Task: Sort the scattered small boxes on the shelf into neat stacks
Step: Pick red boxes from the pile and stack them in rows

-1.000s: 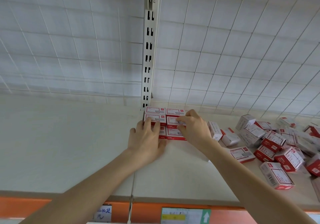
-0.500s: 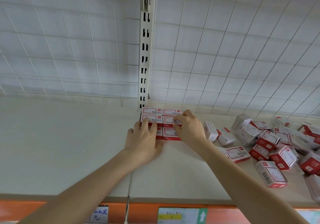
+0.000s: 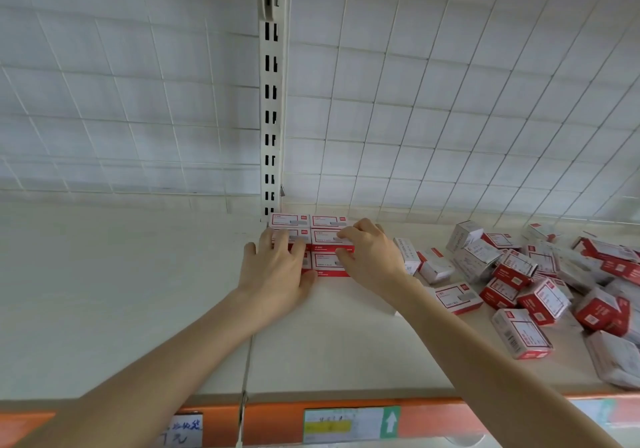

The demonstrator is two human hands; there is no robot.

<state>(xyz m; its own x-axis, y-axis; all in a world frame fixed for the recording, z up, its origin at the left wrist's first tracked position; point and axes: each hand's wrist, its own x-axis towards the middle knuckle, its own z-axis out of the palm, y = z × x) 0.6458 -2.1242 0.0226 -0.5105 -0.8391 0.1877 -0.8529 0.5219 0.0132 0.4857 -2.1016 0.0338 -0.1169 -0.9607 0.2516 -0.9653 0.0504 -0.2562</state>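
A neat block of small red-and-white boxes (image 3: 325, 229) stands in two columns at the back of the cream shelf (image 3: 138, 292), against the slotted upright. My left hand (image 3: 277, 267) lies flat on the left column with fingers straight, hiding its front boxes. My right hand (image 3: 372, 257) grips a box in the right column, fingers curled over its top and thumb at its front. A loose pile of the same boxes (image 3: 540, 274) lies scattered to the right.
A white wire-grid back panel (image 3: 415, 101) rises behind the shelf, split by a slotted upright (image 3: 272, 118). The orange front rail (image 3: 433, 416) carries paper price labels. The shelf left of the stack is bare.
Both hands stay on the stacked boxes with only slight shifts. The camera view has drifted a little, so the stack sits slightly lower left in frame.
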